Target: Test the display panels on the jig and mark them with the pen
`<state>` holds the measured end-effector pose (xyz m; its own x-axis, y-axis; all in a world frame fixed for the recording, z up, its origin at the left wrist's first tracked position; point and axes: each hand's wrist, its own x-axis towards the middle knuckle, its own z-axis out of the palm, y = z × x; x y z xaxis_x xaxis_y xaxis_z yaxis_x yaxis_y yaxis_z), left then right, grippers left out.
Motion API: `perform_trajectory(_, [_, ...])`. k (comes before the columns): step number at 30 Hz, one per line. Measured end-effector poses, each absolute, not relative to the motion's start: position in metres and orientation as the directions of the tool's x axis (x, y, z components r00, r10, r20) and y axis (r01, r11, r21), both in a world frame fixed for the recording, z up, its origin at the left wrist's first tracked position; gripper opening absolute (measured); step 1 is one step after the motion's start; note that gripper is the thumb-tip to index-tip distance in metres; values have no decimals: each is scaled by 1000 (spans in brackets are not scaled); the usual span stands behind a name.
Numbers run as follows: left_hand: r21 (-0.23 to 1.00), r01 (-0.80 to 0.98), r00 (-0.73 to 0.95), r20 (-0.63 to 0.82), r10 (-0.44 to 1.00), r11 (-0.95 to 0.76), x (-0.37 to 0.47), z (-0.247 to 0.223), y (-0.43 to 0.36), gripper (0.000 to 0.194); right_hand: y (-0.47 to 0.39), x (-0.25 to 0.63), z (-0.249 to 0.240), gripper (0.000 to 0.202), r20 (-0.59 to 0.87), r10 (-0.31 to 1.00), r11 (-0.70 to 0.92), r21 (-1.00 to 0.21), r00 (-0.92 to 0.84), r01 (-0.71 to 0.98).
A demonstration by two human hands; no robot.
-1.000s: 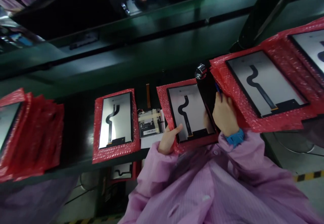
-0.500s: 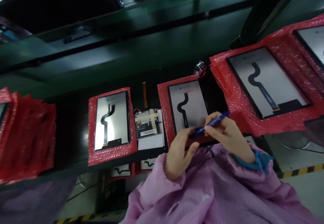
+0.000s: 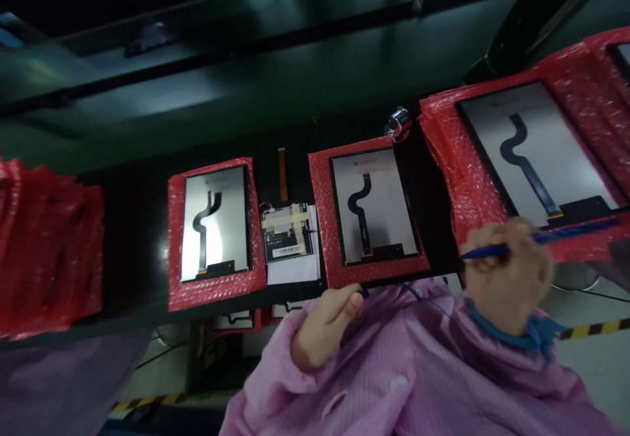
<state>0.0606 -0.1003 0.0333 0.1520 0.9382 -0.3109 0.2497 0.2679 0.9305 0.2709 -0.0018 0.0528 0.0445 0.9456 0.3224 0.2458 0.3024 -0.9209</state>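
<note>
My right hand (image 3: 509, 275) is closed around a blue pen (image 3: 566, 233), just below the right display panel (image 3: 571, 140). My left hand (image 3: 327, 324) is closed near the bench's front edge, with a small dark blue piece, perhaps the pen's cap, showing at its fingertips. Between and beyond my hands lies the middle display panel (image 3: 394, 199) on red bubble wrap (image 3: 322, 206), its black curved ribbon cable across its back. Farther left, another panel (image 3: 231, 219) rests on red wrap, next to a small circuit module (image 3: 287, 245) on a white sheet.
Red bubble-wrap sleeves (image 3: 54, 245) are stacked at the far left. An orange flex strip (image 3: 283, 173) lies behind the module. A shiny metal cylinder (image 3: 399, 123) stands behind the middle panel. More panels show below the bench edge. A dark green post rises at the back right.
My hands have moved apart: the right one went right with the pen, the left one drew back toward me. The pen's pointed end now shows, and the view has shifted slightly.
</note>
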Motion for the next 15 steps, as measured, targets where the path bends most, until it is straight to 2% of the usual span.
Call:
perform_trajectory(1, [924, 276, 67, -292, 954, 263, 56, 26, -102, 55, 3, 274, 52, 30, 303, 950, 287, -942, 75, 175])
perform_trajectory(3, [897, 401, -100, -161, 982, 188, 53, 8, -100, 51, 9, 271, 46, 20, 191, 981, 192, -979, -33, 61])
perform_trajectory(5, [813, 579, -154, 43, 987, 55, 55, -11, -94, 48, 12, 258, 32, 16, 71, 970, 95, -991, -233, 94])
perform_trajectory(6, [751, 661, -144, 142, 979, -12, 56, -19, -91, 46, 12, 251, 24, 17, 42, 959, 84, -987, -279, 137])
perform_trajectory(9, [599, 791, -80, 304, 949, -125, 62, -35, -86, 39, 12, 233, 2, 21, 73, 970, 128, -964, -233, 232])
perform_trajectory(11, [559, 815, -59, 342, 938, -152, 63, -38, -86, 35, 10, 228, -7, 27, 113, 969, 173, -945, -220, 279])
perform_trajectory(15, [515, 837, -41, 392, 919, -182, 64, -36, -87, 28, 8, 230, -11, 35, 167, 939, 268, -904, -301, 332])
